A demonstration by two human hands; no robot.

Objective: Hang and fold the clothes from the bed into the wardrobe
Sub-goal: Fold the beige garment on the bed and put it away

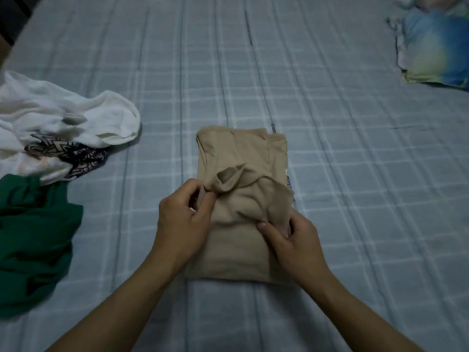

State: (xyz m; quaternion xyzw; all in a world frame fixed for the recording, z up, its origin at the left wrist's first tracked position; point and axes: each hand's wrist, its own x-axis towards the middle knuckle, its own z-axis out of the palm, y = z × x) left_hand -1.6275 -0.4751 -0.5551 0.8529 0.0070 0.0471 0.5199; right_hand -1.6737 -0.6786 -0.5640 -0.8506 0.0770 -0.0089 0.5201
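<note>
A beige garment, folded into a narrow rectangle, lies in the middle of the bed. My left hand pinches a loose fold of it at its left edge. At the garment's right side my right hand pinches the other end of the same raised flap. The flap is lifted slightly between both hands. No wardrobe is in view.
A crumpled white garment with a dark patterned piece lies at the left. Below it sits a green garment. A blue and yellow pillow rests at the far right corner. The bed's sheet is pale blue plaid.
</note>
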